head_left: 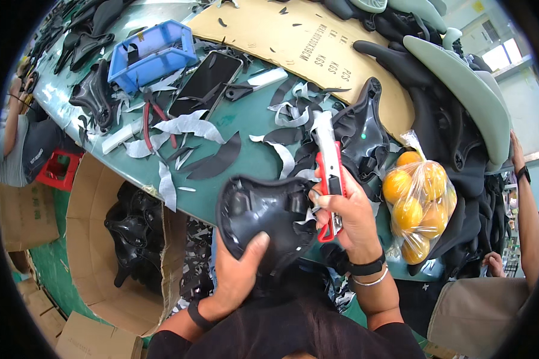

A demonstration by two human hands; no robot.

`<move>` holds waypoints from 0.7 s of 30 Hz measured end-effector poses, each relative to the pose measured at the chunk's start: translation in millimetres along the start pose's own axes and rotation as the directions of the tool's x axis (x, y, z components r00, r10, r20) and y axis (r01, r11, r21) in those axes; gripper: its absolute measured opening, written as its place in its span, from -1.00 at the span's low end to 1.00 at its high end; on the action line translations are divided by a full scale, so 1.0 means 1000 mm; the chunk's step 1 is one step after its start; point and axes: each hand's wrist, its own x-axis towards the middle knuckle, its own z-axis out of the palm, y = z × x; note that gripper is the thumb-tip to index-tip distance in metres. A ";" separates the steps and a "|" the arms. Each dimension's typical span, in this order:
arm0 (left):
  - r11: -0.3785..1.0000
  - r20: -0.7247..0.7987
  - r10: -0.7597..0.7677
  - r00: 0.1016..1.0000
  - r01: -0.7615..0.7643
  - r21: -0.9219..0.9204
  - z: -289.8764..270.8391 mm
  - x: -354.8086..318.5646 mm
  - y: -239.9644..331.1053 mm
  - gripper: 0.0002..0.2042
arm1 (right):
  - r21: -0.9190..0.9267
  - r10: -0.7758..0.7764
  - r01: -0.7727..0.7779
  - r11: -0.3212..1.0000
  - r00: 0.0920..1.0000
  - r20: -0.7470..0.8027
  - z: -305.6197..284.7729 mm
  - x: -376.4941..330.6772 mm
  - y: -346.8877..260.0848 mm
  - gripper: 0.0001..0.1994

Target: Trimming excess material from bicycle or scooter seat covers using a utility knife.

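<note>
- Green tabletop (245, 119), littered with black and grey trimmed scraps, running from upper left to lower right
- Large tan cardboard sheet (281, 30) lying at the far side of the tabletop, beside a heap of black and pale green moulded saddles (461, 96)
- Open brown cardboard box (87, 239) on the floor at the left, holding black moulded parts
- Blue plastic tray (150, 51) near the far left of the tabletop, a black smartphone (206, 81) just beside it
- Clear plastic bag of oranges (416, 200) resting at the right, near the right hand
- Black moulded saddle shell (263, 212), underside up, held at the near edge of the tabletop between both hands
- Left hand (236, 272), grip pinching the saddle shell's near rim, thumb on top
- Right hand (347, 218), grip wrapped tight round a red and white utility knife (328, 161), which points away and sits at the shell's right edge; black band and silver bangle at the wrist
</note>
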 end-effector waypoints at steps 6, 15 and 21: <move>0.463 0.440 -0.395 0.806 -0.239 0.853 -0.021 0.008 0.048 -0.79 | -0.513 0.021 -0.006 0.858 1.000 0.024 -0.026 0.016 -0.010 -0.57; 0.629 0.591 0.282 0.756 -0.610 0.481 0.035 0.084 0.041 -0.82 | -0.485 -0.047 0.069 0.872 0.997 0.058 -0.016 0.009 -0.009 -0.54; 0.725 0.610 0.191 0.769 -0.530 0.440 0.024 0.092 0.042 -0.85 | -0.820 -0.259 0.211 0.533 0.963 0.079 -0.030 -0.027 -0.025 -0.49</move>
